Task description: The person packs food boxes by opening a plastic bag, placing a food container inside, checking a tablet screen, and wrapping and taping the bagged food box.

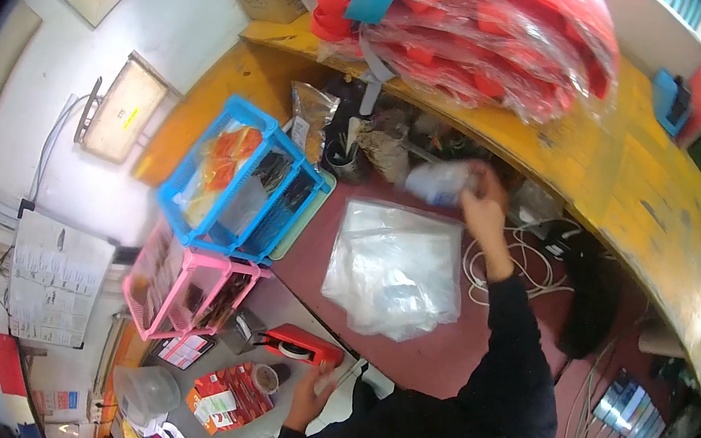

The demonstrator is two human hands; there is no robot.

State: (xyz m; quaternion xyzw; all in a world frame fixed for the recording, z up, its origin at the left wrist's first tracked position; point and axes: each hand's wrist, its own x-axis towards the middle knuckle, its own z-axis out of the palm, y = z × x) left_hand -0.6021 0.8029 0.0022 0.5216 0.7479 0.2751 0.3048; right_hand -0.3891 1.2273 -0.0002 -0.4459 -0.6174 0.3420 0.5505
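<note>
My right hand (485,204) is raised over the far part of the dark red tabletop. Its fingers close on a whitish item with a bluish patch (438,182), too smeared by motion to tell whether it is a bottle or a packet. Below it lies a stack of clear plastic bags (395,273), flat on the table. Down at the left, my left hand (310,400) hovers by the end of a red tape dispenser (300,347), with its fingers extended and apart. I cannot tell whether they touch the dispenser.
A blue basket (235,249) and a pink basket (170,333) stand at left, holding packets. Nearby are a red box (229,398) and a clear tub (146,395). White cables (527,280) coil at right. Red plastic-wrapped goods (469,37) rest on the yellow shelf (589,161).
</note>
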